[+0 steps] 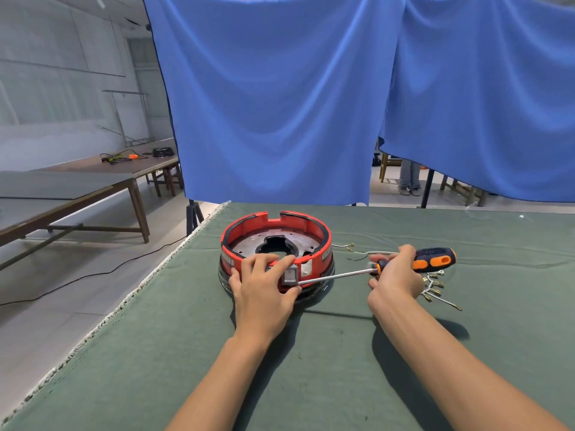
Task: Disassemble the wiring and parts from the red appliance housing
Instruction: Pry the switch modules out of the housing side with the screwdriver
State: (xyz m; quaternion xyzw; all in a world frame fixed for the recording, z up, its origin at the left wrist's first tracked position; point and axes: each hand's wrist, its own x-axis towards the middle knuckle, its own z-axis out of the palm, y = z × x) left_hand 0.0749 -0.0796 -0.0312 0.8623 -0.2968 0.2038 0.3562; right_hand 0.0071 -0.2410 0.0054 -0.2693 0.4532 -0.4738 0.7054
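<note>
Your left hand (263,286) clasps the near wall of the red housing (275,244) sitting on the green worktop (311,368), fingers curled over its rim beside the grey switch (290,275), while your right hand (395,275) grips the screwdriver (417,261), its tip against the switch, loose wires (432,289) just behind.

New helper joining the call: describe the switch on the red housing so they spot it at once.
On the green table stands the round red housing. On its near wall, beside the left hand, sits the switch: a small grey rectangular rocker, the only grey block there, with the screwdriver tip at its edge.
</note>
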